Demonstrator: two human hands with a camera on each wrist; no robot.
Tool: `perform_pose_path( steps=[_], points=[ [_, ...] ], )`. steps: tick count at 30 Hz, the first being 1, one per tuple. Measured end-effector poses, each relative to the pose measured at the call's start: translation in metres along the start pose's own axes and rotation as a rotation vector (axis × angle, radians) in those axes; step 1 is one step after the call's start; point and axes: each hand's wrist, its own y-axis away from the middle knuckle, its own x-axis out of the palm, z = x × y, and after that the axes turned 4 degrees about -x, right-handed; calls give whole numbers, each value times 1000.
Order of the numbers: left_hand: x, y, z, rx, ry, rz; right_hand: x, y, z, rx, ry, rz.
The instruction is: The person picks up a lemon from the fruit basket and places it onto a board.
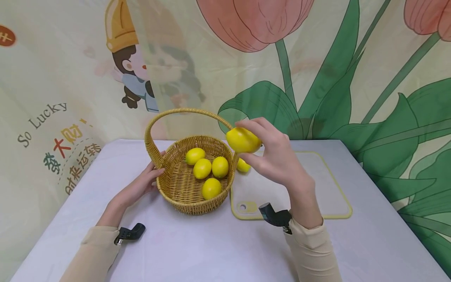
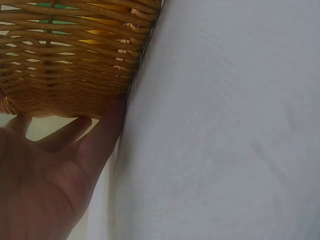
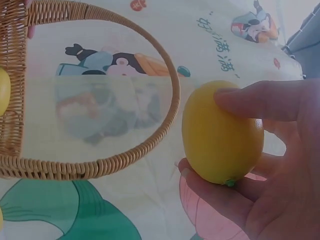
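Note:
My right hand (image 1: 278,154) holds a yellow lemon (image 1: 243,140) in the air, close to the right end of the basket's handle. In the right wrist view the thumb lies on one side of this lemon (image 3: 220,135) and fingers on the other. At the left, my left hand (image 1: 146,178) touches the wicker basket (image 1: 195,207) near the foot of its handle. The left wrist view shows its fingers extended against the woven wall (image 2: 65,65). Several lemons (image 1: 202,169) lie inside the basket, which stands upright on the table.
Right of the basket lies a white cutting board (image 1: 299,192) with a yellow edge. Another lemon (image 1: 243,166) is on it, partly hidden by the right hand. A white cloth covers the table (image 1: 197,246). Behind it hangs a printed curtain (image 1: 197,58).

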Motion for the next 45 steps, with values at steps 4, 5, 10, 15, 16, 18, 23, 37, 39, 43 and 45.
perform_pose_path(
  steps=[4,5,10,15,16,18,23,37,39,43,45],
  points=[
    [0,0,1,4,3,1,-2,0,-4,30,13,7],
    [0,0,1,5,6,2,-3,0,-5,38,14,9],
    [-1,0,1,10,12,7,-5,1,-11,83,2,10],
    [-1,0,0,11,8,9,-7,2,-18,129,-5,15],
    [-1,0,0,11,8,9,-7,2,-19,137,-3,15],
    [0,0,0,10,5,6,-7,2,-22,148,0,16],
    [0,0,1,6,2,1,-5,1,-27,171,7,26],
    [0,1,1,14,5,8,1,1,-46,257,63,33],
    [0,1,1,14,1,7,2,2,-48,265,59,35],
    [0,1,1,12,-7,0,3,1,-52,285,40,46],
    [0,1,1,9,-10,-3,4,1,-54,299,36,59]
  ],
)
